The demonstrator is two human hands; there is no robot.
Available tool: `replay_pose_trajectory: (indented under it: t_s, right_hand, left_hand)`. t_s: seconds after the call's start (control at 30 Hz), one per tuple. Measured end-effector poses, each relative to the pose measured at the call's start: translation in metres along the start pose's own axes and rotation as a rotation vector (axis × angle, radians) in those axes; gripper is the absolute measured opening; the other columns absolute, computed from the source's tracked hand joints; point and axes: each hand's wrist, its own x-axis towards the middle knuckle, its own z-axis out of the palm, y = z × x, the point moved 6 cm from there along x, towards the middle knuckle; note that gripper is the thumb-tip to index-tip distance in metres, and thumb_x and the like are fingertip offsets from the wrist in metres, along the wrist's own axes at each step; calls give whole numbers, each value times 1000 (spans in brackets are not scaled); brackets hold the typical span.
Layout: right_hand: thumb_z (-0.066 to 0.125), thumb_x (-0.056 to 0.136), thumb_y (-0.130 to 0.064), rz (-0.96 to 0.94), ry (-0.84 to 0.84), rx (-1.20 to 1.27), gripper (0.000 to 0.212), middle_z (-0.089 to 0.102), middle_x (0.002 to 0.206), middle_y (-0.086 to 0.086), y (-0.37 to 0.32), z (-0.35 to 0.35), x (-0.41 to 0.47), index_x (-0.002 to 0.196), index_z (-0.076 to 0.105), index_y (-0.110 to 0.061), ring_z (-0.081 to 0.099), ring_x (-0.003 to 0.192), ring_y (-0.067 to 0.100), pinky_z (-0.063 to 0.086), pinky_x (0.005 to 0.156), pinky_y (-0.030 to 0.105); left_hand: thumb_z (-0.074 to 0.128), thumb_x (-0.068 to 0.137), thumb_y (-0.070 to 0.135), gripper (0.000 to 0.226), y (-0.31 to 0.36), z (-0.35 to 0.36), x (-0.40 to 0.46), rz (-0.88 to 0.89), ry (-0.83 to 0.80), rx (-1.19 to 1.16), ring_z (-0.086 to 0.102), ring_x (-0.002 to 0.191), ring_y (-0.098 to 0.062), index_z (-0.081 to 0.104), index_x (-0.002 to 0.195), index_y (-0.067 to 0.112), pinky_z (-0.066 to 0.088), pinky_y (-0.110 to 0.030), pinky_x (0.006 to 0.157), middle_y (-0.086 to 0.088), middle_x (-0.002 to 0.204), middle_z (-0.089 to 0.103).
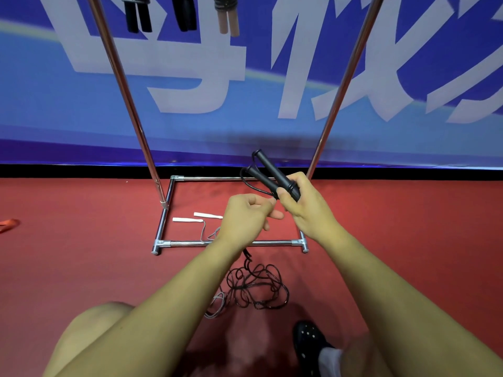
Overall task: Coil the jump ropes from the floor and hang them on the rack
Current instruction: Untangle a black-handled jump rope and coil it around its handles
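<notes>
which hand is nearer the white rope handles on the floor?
Left. The left hand hovers just right of the white handles, nearly overlapping one tip in the image. The right hand is farther right, gripping the black handles.

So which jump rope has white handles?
The thin grey rope with white handles lying on the red floor inside the metal rack base. The one in the right hand has black handles.

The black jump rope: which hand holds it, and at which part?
The right hand grips both black handles together at their lower ends. The left hand pinches the cord near them; the rest of the black cord lies on the floor.
</notes>
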Motion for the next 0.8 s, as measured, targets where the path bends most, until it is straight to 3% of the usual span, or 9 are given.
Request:
replay_pose_trajectory:
  t_s: [0.07, 0.2, 0.3, 0.4, 0.47, 0.57, 0.67, 0.73, 0.8]
  right_hand:
    - [62, 100, -21, -80, -45, -77, 13, 57, 91, -6, 0, 3, 0, 111, 55, -17, 52, 78, 2, 39, 71, 19]
    - [59, 101, -28, -187, -146, -231, 29, 55, 113, -4, 5, 15, -2, 128, 56, -20, 56, 97, 13, 48, 88, 36]
    - [51, 104, -38, -216, -230, -252, 43, 49, 121, -8, 1, 22, -6, 145, 48, -25, 56, 104, 12, 48, 93, 34]
    - [36, 109, -40, -218, -303, -204, 49, 45, 128, -8, -2, 27, -11, 155, 40, -23, 53, 114, 10, 44, 100, 27]
    - [39, 110, -31, -160, -317, -140, 46, 45, 130, -10, -1, 27, -11, 155, 41, -22, 50, 121, 3, 38, 105, 21]
    - [63, 101, -30, -48, -302, -33, 49, 53, 124, -16, 7, 17, -7, 149, 51, -26, 56, 116, 0, 41, 103, 19]
    - [80, 87, -32, 151, -394, 203, 62, 65, 130, -11, 16, 5, -10, 144, 55, -24, 64, 117, 6, 50, 105, 30]
    - [78, 85, -27, 241, -527, 416, 48, 71, 115, -6, 17, 9, -20, 130, 62, -18, 67, 106, 11, 54, 94, 35]
    - [74, 89, -17, 371, -635, 675, 41, 69, 108, 3, 13, 16, -31, 126, 61, -12, 67, 103, 18, 57, 92, 48]
  left_hand:
    - [57, 101, 16, 23, 1, 0, 0, -15, -46, 22, 56, 51, -9, 72, 90, 2, 37, -21, 49, -1, 82, 79]
    - [47, 99, 17, 31, 2, -3, -1, -154, -107, -190, 76, 77, -25, 71, 99, -2, 56, -28, 66, -15, 88, 78]
    - [55, 102, 38, 47, -2, -7, 1, -218, -99, -341, 77, 84, -32, 71, 102, -6, 61, -33, 73, -20, 89, 77]
    - [64, 98, 42, 48, -7, -10, 5, -191, -89, -298, 78, 88, -29, 74, 101, -5, 62, -34, 79, -20, 92, 77]
    - [67, 98, 36, 41, -10, -11, 6, -181, -101, -268, 78, 88, -26, 75, 100, -4, 62, -31, 79, -20, 92, 78]
    - [65, 100, 27, 34, -10, -11, 5, -151, -170, -203, 77, 87, -23, 75, 104, -5, 62, -26, 76, -18, 93, 78]
    - [62, 102, 25, 31, -4, -7, 2, -72, -302, -112, 77, 91, -22, 75, 106, -3, 61, -26, 81, -17, 94, 78]
    - [61, 102, 25, 33, 1, -2, -2, -30, -391, -60, 76, 89, -20, 73, 107, -5, 59, -26, 80, -18, 92, 78]
    - [60, 102, 25, 33, 3, 1, -6, -7, -435, -37, 75, 85, -17, 72, 106, -5, 58, -24, 76, -17, 89, 77]
